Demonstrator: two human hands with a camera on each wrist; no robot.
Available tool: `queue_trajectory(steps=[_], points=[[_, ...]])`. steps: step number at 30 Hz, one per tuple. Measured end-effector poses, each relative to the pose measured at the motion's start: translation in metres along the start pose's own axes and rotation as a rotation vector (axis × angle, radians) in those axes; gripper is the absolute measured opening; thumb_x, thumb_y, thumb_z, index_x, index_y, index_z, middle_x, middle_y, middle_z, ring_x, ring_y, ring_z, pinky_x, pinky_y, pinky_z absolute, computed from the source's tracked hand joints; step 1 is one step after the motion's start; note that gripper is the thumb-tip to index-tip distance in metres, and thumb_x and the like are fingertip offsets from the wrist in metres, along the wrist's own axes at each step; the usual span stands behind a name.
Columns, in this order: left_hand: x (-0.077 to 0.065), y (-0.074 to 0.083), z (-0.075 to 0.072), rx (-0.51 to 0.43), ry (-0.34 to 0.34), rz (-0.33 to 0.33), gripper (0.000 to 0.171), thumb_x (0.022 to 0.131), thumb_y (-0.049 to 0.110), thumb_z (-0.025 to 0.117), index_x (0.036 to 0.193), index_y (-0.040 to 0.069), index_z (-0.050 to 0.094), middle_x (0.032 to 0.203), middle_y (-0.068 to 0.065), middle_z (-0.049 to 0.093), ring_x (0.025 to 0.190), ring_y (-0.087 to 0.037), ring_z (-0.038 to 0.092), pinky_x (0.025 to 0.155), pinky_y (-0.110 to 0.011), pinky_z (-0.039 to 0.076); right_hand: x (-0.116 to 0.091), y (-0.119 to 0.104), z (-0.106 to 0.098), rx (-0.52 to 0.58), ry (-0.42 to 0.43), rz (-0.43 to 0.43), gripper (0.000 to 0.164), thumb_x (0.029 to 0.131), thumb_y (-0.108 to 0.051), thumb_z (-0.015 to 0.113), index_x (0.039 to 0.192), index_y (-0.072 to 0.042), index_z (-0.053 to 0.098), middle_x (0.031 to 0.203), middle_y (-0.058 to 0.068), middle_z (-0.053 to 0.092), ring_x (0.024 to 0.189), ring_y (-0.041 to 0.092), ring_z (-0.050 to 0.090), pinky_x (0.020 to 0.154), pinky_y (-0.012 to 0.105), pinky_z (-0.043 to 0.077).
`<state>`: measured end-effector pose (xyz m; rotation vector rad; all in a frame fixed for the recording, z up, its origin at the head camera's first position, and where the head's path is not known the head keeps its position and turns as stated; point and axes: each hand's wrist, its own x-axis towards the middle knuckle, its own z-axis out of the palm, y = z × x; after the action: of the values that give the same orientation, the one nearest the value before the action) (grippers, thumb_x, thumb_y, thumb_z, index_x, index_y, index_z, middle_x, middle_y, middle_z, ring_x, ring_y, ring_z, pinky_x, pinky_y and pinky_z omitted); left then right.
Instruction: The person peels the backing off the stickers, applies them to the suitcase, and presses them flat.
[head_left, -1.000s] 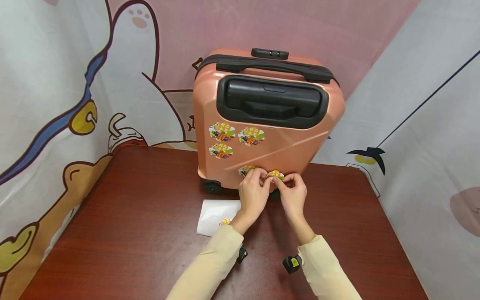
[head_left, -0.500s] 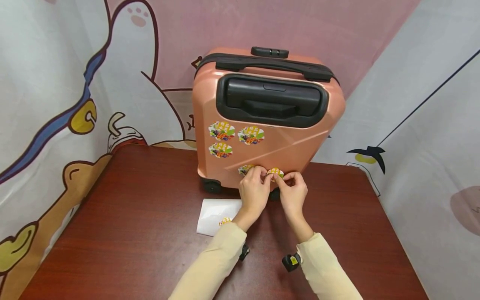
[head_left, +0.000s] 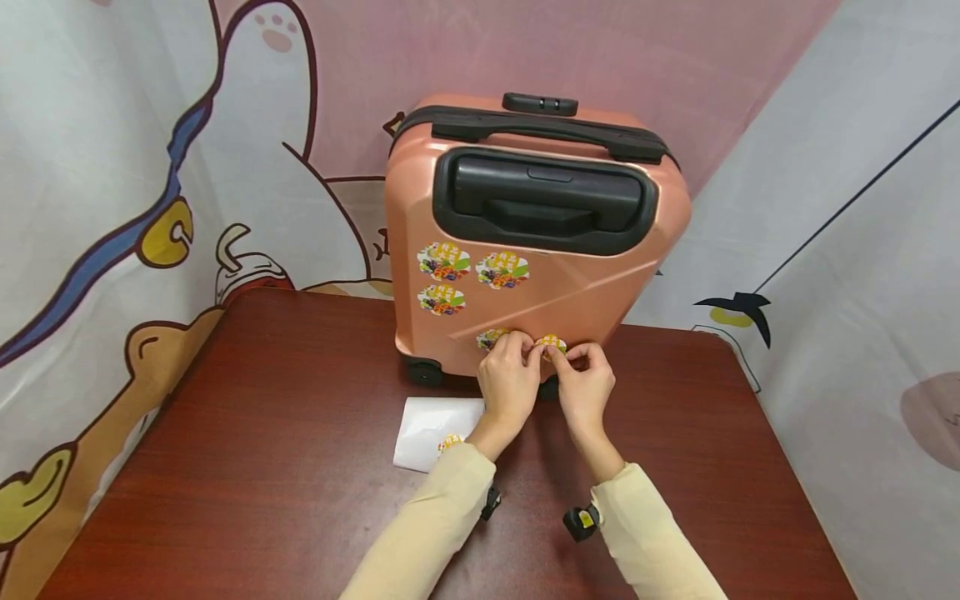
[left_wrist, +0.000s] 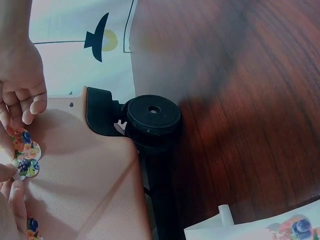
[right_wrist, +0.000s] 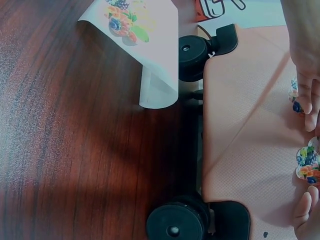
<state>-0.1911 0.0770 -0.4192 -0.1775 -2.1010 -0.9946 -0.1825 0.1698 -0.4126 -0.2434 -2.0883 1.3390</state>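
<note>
A peach-pink hard suitcase [head_left: 555,292] stands upright on the table, its black handle recess facing me. Low on its face, both hands hold a fruit-printed sticker [head_left: 552,342]. My left hand [head_left: 508,387] pinches its left edge; my right hand [head_left: 587,390] has thumb and fingertips at its right side. In the left wrist view the sticker [left_wrist: 26,152] lies against or very close to the shell. Beside it, another sticker [head_left: 491,339] is partly covered by my left hand. Higher up, several more are stuck on, among them an upper right sticker [head_left: 502,271].
On the brown table [head_left: 285,433], a white backing sheet [head_left: 427,429] carrying a fruit sticker lies left of my left forearm, one edge curling up. Black wheels [head_left: 425,373] sit under the suitcase. A cartoon-printed cloth [head_left: 600,50] hangs behind the table and along its sides.
Both hands stay at the same spot on the suitcase. My left forearm has shifted slightly right, and a bit more of the held sticker shows above the fingers.
</note>
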Motion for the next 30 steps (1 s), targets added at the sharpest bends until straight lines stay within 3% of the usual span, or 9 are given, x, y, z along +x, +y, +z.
queue_trajectory(steps=[22, 30], points=[[0.000, 0.000, -0.002, 0.041, 0.018, 0.035, 0.016, 0.074, 0.014, 0.075, 0.071, 0.010, 0.060, 0.066, 0.001, 0.057, 0.052, -0.013, 0.055, 0.047, -0.027, 0.045, 0.001, 0.001, -0.005, -0.060, 0.034, -0.024, 0.022, 0.073, -0.012, 0.076, 0.070, 0.000, 0.057, 0.060, 0.006, 0.054, 0.051, 0.003, 0.046, 0.047, 0.015, 0.036], [0.001, -0.006, -0.007, 0.021, -0.051, 0.014, 0.018, 0.075, 0.016, 0.074, 0.069, 0.011, 0.058, 0.063, 0.003, 0.057, 0.051, -0.010, 0.054, 0.045, -0.025, 0.043, 0.004, 0.007, -0.013, -0.040, -0.006, -0.014, 0.018, 0.078, -0.010, 0.071, 0.072, 0.000, 0.058, 0.062, 0.006, 0.053, 0.052, 0.006, 0.047, 0.048, 0.015, 0.037]])
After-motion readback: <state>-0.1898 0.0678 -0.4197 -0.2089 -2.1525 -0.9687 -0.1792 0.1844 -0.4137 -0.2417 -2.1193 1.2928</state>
